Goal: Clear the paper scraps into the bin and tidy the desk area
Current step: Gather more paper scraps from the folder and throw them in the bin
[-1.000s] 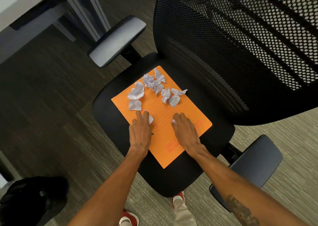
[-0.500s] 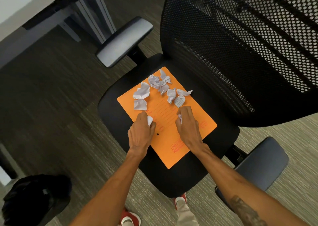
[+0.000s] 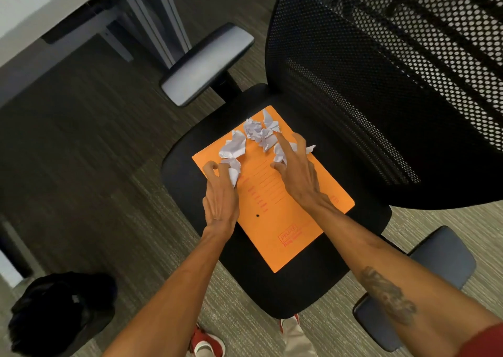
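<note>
The left grip (image 3: 220, 193) is curled closed on a paper scrap (image 3: 234, 172). The right grip (image 3: 296, 174) is spread open over more crumpled scraps (image 3: 258, 133), all lying on the orange envelope (image 3: 277, 220).

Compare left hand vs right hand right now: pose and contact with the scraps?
The left hand is curled, its fingers pinching a paper scrap near the orange folder's left edge; the right hand is spread wider, fingers splayed over scraps further back. The left hand sits nearer the camera; the right reaches closer to the chair's backrest. Both are palm-down over the folder.
</note>
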`<action>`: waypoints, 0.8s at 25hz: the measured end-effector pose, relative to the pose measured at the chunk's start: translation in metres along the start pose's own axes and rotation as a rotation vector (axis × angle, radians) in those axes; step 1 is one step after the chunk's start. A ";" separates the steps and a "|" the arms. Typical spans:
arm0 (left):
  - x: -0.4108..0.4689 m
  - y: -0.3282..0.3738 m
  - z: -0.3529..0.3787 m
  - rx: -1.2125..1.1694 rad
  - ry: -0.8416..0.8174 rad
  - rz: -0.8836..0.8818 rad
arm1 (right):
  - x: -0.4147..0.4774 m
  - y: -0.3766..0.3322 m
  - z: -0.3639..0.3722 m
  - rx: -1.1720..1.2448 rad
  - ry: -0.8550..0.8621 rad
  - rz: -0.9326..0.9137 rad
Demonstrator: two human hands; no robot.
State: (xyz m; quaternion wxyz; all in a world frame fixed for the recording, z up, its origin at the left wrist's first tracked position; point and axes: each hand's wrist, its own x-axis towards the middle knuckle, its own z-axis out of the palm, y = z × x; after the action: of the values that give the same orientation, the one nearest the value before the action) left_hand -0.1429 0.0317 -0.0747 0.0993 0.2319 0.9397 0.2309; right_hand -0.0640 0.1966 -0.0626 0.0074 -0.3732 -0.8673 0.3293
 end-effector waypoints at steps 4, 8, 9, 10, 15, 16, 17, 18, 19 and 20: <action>0.010 0.004 0.008 -0.036 -0.049 -0.008 | 0.005 -0.004 0.013 -0.058 -0.132 0.009; 0.021 0.014 0.012 0.003 -0.124 -0.086 | -0.007 -0.003 0.024 -0.031 -0.091 0.035; 0.022 0.014 0.011 0.022 -0.126 -0.097 | -0.010 -0.003 0.026 -0.034 -0.081 0.042; 0.023 0.015 0.011 0.036 -0.120 -0.099 | -0.014 -0.002 0.028 -0.036 -0.071 0.039; 0.012 0.010 0.005 -0.039 -0.119 -0.085 | -0.029 -0.002 0.032 0.023 0.018 -0.004; 0.009 0.009 0.004 -0.088 -0.128 -0.092 | -0.031 -0.002 0.032 0.037 0.049 -0.011; 0.005 0.009 0.002 -0.130 -0.135 -0.098 | -0.034 -0.002 0.031 0.052 0.077 -0.020; 0.002 0.008 0.000 -0.161 -0.138 -0.105 | -0.036 -0.002 0.030 0.067 0.099 -0.028; -0.003 0.007 -0.002 -0.187 -0.135 -0.112 | -0.039 -0.003 0.028 0.080 0.115 -0.035; -0.007 0.006 -0.005 -0.209 -0.131 -0.120 | -0.043 -0.004 0.027 0.094 0.127 -0.037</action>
State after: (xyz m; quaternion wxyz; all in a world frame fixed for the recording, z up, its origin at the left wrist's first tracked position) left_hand -0.1358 0.0312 -0.0671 0.1976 0.1783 0.9143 0.3053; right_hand -0.0428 0.1514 -0.0715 0.0858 -0.3766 -0.8553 0.3454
